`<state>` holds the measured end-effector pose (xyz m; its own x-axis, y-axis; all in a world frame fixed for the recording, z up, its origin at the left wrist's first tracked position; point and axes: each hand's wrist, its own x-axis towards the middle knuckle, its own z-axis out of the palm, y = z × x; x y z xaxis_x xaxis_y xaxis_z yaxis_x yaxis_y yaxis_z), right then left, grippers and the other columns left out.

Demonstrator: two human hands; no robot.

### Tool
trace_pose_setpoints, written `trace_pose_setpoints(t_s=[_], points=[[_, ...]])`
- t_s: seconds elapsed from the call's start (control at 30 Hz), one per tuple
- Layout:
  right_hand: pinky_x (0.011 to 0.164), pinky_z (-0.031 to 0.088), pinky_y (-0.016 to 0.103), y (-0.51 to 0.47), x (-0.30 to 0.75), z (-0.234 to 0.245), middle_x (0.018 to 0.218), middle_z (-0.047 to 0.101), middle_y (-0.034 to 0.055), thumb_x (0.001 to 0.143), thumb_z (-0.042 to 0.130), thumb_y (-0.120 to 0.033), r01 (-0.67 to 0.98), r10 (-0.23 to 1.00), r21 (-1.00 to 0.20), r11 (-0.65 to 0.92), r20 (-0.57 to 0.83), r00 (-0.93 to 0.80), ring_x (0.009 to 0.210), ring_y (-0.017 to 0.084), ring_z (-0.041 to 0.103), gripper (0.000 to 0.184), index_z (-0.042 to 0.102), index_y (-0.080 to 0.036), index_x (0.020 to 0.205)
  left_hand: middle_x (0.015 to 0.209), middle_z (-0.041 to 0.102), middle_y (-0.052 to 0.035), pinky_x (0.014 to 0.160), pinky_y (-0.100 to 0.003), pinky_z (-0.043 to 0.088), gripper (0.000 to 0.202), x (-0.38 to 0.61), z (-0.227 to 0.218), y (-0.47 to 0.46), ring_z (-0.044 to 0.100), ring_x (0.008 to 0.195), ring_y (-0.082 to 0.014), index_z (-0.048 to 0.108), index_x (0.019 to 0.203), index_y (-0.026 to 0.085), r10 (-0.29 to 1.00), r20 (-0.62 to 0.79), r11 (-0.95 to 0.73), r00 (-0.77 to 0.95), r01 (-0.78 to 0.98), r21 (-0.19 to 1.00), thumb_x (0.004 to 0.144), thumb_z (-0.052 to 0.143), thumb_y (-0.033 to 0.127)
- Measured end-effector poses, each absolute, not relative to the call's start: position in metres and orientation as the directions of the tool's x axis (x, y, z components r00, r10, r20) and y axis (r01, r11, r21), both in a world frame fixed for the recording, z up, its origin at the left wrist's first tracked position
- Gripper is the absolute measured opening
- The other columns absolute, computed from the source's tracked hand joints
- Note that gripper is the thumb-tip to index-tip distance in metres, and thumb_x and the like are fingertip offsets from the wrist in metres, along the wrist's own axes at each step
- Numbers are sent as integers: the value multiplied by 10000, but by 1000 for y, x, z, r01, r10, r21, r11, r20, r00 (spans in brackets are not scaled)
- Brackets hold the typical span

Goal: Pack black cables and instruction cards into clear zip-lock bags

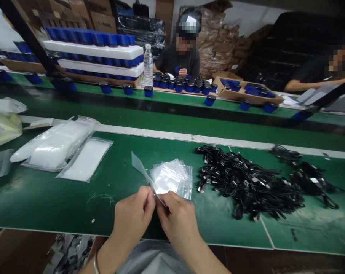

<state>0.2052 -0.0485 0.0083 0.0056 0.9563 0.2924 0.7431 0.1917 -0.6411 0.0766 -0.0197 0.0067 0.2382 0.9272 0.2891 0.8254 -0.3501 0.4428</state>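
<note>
Between my two hands a clear plastic bag (141, 167) stands on edge above the green table. The fingers of my left hand (134, 213) pinch its near end. My right hand (176, 213) grips the same end from the other side, thumb and fingers pressed together. Just beyond my hands lies a loose fan of flat clear zip bags (171, 177) on the table. To the right of them spreads a big tangled heap of black USB cables (246, 182) with metal plugs showing. What my curled fingertips cover is hidden.
Packs of white bags (65, 142) lie at the left. A pale divider strip (161, 134) crosses the table, and past it runs a green belt (172, 118). Blue jars with black lids (148, 91) stand along the far side, near a water bottle (148, 66). Two people sit opposite.
</note>
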Motion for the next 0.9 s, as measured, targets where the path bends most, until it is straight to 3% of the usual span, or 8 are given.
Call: trace_pose_setpoints(t_s=[0.13,0.23,0.37,0.47,0.63,0.73,0.8,0.9], points=[[571,404,217,-47,216,24,704,621,21,867,447,-123,684,991,-718,130,104,-79,621,147,588,199,598,-184,754,604,591,18,515,-217,394,232,78,2,-24,603,548,-143,531,726,219,884,281,-463,375,787,408,892,370,243],[583,413,208,-47,222,32,703,607,3,881,432,-113,608,984,-779,153,64,-166,628,131,576,235,598,-193,734,700,547,-5,524,-225,416,217,75,7,-24,572,577,-142,532,750,207,866,300,-496,399,760,421,894,370,229],[599,431,214,-43,222,26,713,594,-13,790,599,-149,530,992,-846,61,110,61,631,123,566,54,604,-192,758,817,470,-17,560,-224,452,128,70,15,-28,542,621,-126,536,822,202,823,370,-566,431,679,468,874,420,220],[576,451,205,-36,217,14,814,609,2,681,683,-130,366,981,-930,-14,59,187,672,124,581,273,581,-177,930,851,434,-16,573,-206,466,93,69,19,-33,538,652,-119,530,821,214,796,362,-605,484,630,487,857,444,217],[500,430,167,-30,208,0,612,618,-26,731,568,-52,189,993,-975,-116,-111,38,550,98,584,119,640,-148,738,876,498,-17,668,-187,484,110,70,22,-32,587,783,-134,505,786,230,792,278,-598,544,600,531,864,427,223],[568,478,182,-34,225,10,731,678,-1,772,565,-88,232,991,-971,-51,-77,-107,643,117,631,173,666,-164,890,856,538,-4,628,-173,485,132,72,19,-26,606,725,-121,484,762,234,831,226,-534,509,612,583,872,415,260],[693,496,215,-38,247,21,900,694,31,825,547,-131,371,981,-926,72,-1,-193,787,139,646,209,651,-183,999,850,552,2,593,-171,483,149,73,16,-23,615,690,-116,480,755,235,861,172,-472,478,627,620,875,407,284],[787,462,273,-44,283,37,984,662,73,854,475,-72,770,991,-629,106,130,-29,907,186,610,256,654,-185,998,850,561,19,531,-159,460,196,78,11,-19,618,632,-95,482,738,236,892,62,-371,449,646,667,884,374,310]])
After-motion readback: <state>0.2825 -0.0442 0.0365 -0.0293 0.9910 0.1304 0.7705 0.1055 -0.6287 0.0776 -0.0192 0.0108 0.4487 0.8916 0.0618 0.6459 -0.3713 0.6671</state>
